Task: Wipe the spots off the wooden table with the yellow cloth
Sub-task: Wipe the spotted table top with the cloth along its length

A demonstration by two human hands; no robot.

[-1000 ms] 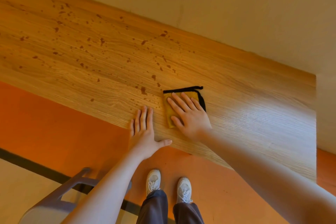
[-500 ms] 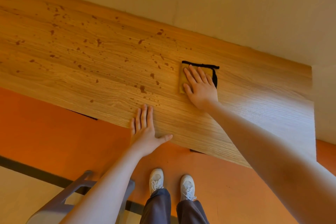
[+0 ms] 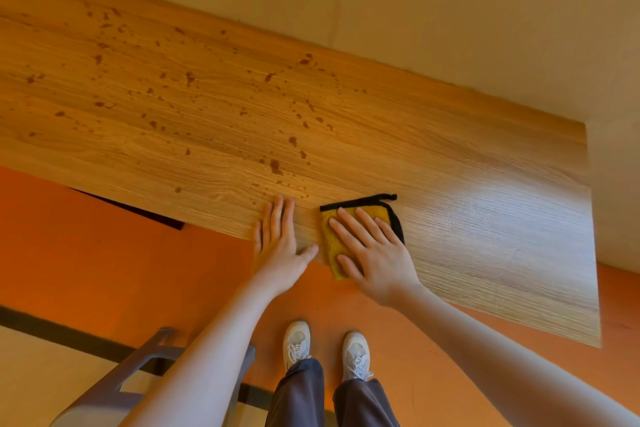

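The wooden table [image 3: 467, 204] fills the upper half of the head view. Several brown spots [image 3: 275, 166] are scattered over its left and middle part; the right part shows none. The yellow cloth [image 3: 332, 239], edged in black, lies folded at the table's near edge. My right hand [image 3: 375, 253] presses flat on it with fingers spread, covering most of it. My left hand [image 3: 278, 246] lies flat on the table's near edge just left of the cloth, holding nothing.
A beige wall [image 3: 450, 10] runs behind the table's far edge and right side. A grey chair [image 3: 138, 381] stands at the lower left on the orange floor [image 3: 104, 253]. My white shoes [image 3: 325, 347] are below the table's near edge.
My right hand pushed the cloth away toward the far side, then pulled it back to the near edge. The left hand stayed planted on the table edge.
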